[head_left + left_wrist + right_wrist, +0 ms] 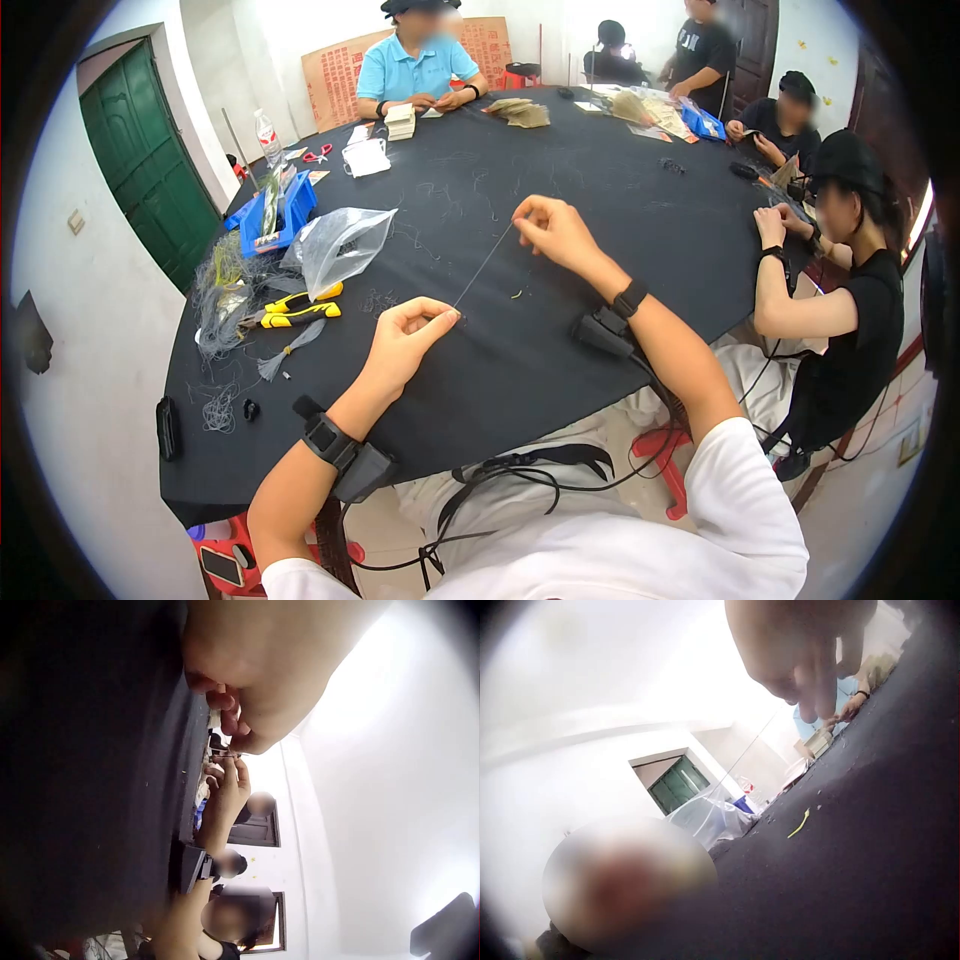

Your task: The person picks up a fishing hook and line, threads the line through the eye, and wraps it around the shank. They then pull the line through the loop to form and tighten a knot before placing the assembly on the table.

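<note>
A thin grey strand, like thread or fine line, runs taut and slanting between my two hands over the black table. My left hand pinches its lower end between thumb and forefinger. Farther forward and to the right, my right hand pinches the upper end, its other fingers curled. In the right wrist view the strand stretches down from the right hand as a fine line. The left wrist view has the left hand close up, with its fingertips partly hidden.
Left of my hands lie a clear plastic bag, yellow-black pliers, a tied strand bundle, a blue bin and tangled strands. A short yellow-green scrap lies between my arms. Several people sit or stand around the table.
</note>
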`<action>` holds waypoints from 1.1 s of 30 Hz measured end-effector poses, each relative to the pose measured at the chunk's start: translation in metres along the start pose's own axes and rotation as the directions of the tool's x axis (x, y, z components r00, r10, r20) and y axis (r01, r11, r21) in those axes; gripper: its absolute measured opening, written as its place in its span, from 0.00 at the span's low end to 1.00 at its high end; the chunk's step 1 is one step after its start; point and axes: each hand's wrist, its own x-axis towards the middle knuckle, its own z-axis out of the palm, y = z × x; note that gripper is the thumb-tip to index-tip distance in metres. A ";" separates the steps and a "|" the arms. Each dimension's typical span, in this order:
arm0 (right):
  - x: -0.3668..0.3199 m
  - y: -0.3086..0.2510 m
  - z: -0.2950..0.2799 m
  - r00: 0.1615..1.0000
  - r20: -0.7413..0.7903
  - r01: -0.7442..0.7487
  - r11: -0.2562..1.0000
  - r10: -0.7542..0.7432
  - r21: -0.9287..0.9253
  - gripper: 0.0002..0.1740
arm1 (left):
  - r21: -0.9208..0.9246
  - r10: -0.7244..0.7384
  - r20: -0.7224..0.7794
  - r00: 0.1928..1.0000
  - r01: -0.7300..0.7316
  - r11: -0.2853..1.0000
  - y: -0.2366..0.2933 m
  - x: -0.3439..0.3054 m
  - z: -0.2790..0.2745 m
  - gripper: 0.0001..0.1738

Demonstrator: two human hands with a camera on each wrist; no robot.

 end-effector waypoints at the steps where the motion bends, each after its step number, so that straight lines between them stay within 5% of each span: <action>1: 0.002 0.004 -0.001 1.000 -0.013 0.020 0.998 -0.019 0.057 0.09 | 0.002 0.013 0.011 1.000 -0.013 1.000 -0.005 0.002 -0.002 0.07; 3: 0.007 0.012 -0.003 0.997 -0.045 0.062 0.984 -0.055 0.169 0.08 | 0.011 0.027 0.036 0.999 -0.027 1.000 -0.007 0.004 -0.003 0.08; 7: 0.008 0.012 -0.004 0.993 -0.055 -0.050 0.811 0.101 0.583 0.09 | 0.046 0.027 0.068 0.997 -0.030 0.999 -0.010 0.003 -0.002 0.07; 11: 0.005 0.002 -0.008 0.965 -0.131 -0.058 0.678 0.225 0.733 0.09 | 0.079 0.044 0.085 0.995 -0.051 0.996 -0.010 0.004 -0.001 0.06; 22: 0.000 -0.011 -0.006 0.951 -0.245 0.048 0.697 0.186 0.715 0.23 | 0.167 -0.028 0.137 0.990 0.005 0.986 -0.003 0.001 -0.004 0.06; 33: -0.010 -0.022 -0.005 0.981 -0.107 -0.018 0.624 0.162 0.781 0.11 | 0.118 0.051 0.140 0.989 -0.067 0.991 -0.008 0.002 -0.001 0.06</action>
